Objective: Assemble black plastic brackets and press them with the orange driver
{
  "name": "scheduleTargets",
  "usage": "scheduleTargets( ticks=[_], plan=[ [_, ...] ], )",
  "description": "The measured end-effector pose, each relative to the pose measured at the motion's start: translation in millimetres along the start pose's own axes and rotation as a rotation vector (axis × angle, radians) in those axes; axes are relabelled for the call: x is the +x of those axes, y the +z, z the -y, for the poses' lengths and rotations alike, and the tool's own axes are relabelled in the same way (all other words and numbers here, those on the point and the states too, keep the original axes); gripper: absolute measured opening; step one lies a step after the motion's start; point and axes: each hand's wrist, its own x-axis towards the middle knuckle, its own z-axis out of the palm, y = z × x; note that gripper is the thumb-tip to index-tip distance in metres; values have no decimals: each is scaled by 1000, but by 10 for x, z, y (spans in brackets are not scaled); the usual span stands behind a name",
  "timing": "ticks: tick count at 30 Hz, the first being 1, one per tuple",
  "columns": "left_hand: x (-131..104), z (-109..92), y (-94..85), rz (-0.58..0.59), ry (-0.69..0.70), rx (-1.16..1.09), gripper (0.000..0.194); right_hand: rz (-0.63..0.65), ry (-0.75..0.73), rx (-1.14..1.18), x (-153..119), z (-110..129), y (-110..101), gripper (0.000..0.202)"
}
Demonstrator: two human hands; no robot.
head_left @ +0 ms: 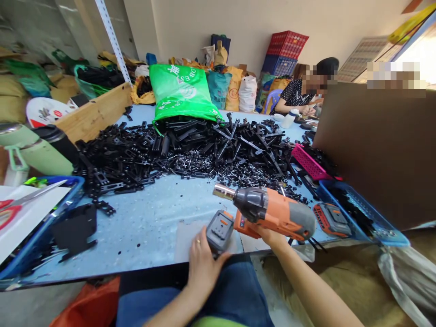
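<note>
My left hand [203,263] is wrapped around a grey battery pack [221,229] with orange markings, near the front edge of the blue table. Its contact side faces up, and it sits close beside the orange base of a cordless impact wrench [275,211]. Whether the two touch I cannot tell. My right hand [272,237] grips the wrench's handle, mostly hidden under the tool body. The wrench lies level, its metal socket pointing left. Another orange and grey battery pack [332,220] rests on the table to the right.
Behind the tools spread heaps of black plastic parts [119,154] and small screws [241,170], with a green sack [184,93] beyond. Blue baskets [391,236] flank the table; scissors [30,200] lie left. A brown panel [374,154] stands right. A person [296,97] sits at the far end.
</note>
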Motion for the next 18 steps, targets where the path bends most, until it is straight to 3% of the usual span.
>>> scheduleTargets(
  ticks=[2,4,6,9,12,15,18],
  plan=[
    [-296,-163,24,113,94,-37,83,-76,20,14,-20,-11,-77,40],
    [-333,-242,-91,278,185,-79,67,-176,40,18,-52,11,-140,43],
    [-61,-233,-267,347,257,-97,50,-263,60,32,-102,46,-171,47],
    [690,-143,-378,457,486,-98,80,-293,97,78,-223,87,-140,47],
    [1313,-89,-219,748,656,-194,105,-266,125,86,-375,85,-49,42],
    [1474,-73,-43,877,708,-262,102,-256,108,40,-493,14,28,38],
    [1291,22,-88,819,691,-197,104,-238,76,1,-535,-82,72,36]
  ],
)
